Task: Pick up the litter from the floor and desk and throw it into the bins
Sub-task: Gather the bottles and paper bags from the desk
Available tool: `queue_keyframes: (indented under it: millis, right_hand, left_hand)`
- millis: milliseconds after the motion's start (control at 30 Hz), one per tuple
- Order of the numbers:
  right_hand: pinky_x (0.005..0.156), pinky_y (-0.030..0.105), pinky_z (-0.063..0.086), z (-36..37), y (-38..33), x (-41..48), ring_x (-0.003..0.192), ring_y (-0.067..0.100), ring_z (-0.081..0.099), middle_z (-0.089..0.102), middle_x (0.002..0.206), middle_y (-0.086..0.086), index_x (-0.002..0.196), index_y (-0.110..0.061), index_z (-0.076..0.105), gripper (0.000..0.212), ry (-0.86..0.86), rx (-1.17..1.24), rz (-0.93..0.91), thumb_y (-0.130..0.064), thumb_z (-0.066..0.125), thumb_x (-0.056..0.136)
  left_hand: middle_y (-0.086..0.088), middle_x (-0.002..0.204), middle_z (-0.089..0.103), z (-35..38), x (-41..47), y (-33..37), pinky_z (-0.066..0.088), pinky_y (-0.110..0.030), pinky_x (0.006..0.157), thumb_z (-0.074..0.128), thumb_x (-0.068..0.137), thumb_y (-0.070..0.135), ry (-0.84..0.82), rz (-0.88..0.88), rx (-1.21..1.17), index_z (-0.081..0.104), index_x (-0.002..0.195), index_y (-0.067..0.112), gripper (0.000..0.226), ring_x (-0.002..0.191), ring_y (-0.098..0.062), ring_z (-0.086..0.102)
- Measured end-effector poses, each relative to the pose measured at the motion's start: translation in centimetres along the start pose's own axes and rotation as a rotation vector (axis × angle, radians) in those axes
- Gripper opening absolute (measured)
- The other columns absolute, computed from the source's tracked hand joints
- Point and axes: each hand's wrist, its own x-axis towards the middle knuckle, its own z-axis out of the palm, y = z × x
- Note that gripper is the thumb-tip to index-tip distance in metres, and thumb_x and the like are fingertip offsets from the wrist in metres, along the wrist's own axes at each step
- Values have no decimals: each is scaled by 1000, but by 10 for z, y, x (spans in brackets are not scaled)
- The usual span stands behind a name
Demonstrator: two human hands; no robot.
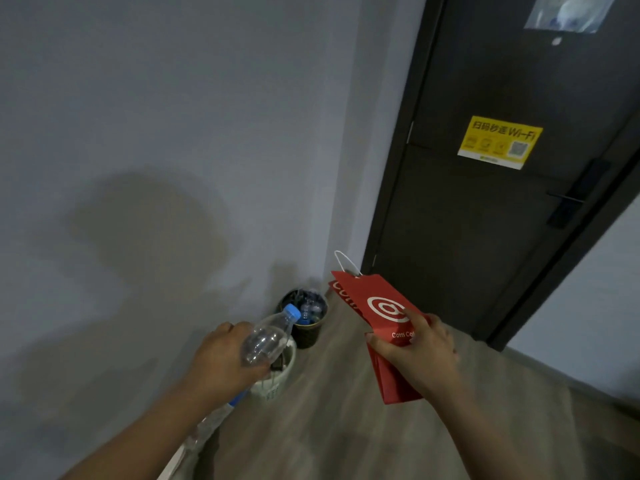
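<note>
My left hand (221,358) grips a clear plastic bottle (268,337) with a blue cap, held over a white bin (277,386) by the wall. A second clear bottle (211,424) with a blue cap shows below my left wrist; what holds it is hidden. My right hand (420,355) holds a flat red paper bag (370,303) with a white logo and white handle. Beyond the white bin stands a dark round bin (306,332) in the corner, with several clear bottles inside.
A grey wall (156,133) runs along the left. A dark door (485,220) with a yellow Wi-Fi sticker (500,142) and a handle stands ahead on the right. The floor (346,427) is wood-look planking.
</note>
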Motion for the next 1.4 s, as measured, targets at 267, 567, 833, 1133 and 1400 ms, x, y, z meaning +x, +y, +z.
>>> queue_keyframes:
  millis: [267, 567, 833, 1133, 1400]
  right_hand:
    - [110, 56, 28, 31, -13, 132, 135, 30, 34, 29, 149, 4, 142, -36, 31, 93, -75, -33, -1, -79, 59, 64]
    - [109, 57, 31, 82, -51, 295, 134, 29, 34, 28, 148, 4, 143, -34, 27, 97, -163, -94, 86, -79, 60, 64]
    - [109, 55, 30, 120, -56, 405, 134, 29, 32, 30, 148, 4, 143, -32, 28, 101, -204, -128, 174, -82, 57, 61]
    - [110, 57, 27, 193, -21, 544, 137, 32, 27, 27, 150, 6, 145, -32, 25, 103, -315, -128, 202, -80, 59, 62]
    - [109, 56, 26, 275, 43, 646, 136, 30, 27, 27, 148, 3, 144, -34, 23, 104, -382, -191, 260, -81, 59, 58]
  left_hand:
    - [-6, 99, 65, 31, 128, -15, 49, -30, 77, 73, 78, 42, -64, -125, -8, 56, 108, 11, 46, 89, -20, 62]
    - [0, 98, 62, 66, 315, -54, 45, -23, 72, 66, 81, 53, -196, -184, -37, 52, 105, 17, 45, 83, -13, 57]
    - [0, 107, 61, 106, 442, -80, 47, -25, 81, 57, 82, 62, -375, -256, 112, 50, 110, 18, 53, 96, -15, 58]
    - [-2, 99, 57, 195, 572, -96, 44, -27, 78, 50, 85, 65, -466, -335, 216, 51, 103, 12, 55, 90, -18, 55]
    - [-7, 111, 57, 322, 673, -130, 45, -31, 87, 44, 88, 64, -573, -402, 307, 51, 114, 11, 60, 103, -24, 58]
